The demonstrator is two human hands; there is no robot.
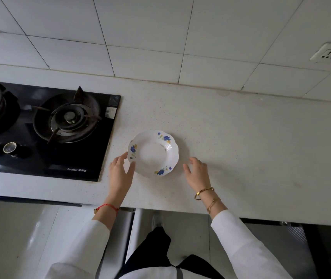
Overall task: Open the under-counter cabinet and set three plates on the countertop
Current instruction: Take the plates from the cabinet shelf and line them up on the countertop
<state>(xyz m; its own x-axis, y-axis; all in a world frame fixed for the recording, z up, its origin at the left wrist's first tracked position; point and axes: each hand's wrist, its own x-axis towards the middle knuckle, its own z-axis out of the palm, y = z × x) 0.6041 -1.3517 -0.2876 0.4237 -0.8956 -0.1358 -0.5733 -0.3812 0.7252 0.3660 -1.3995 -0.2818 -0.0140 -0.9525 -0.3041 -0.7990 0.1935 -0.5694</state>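
1. floral plate (153,153) sits on the bench (241,137), just right of the gas hob (46,129).
2. left hand (120,170) touches its rim, fingers loose; right hand (198,172) is released, just beside it.
3. likely glazed ceramic: rigid, slippery, breakable; grip opposite scalloped edges.

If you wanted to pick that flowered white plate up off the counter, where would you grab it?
Probably by the scalloped rim of the white plate with blue flowers, from its two opposite sides. It lies flat on the speckled countertop, and the rim flares upward, leaving an edge for fingers. The left hand is at one side, the right hand near the other.

Glossy ceramic plate (153,153), speckled stone countertop (241,137)
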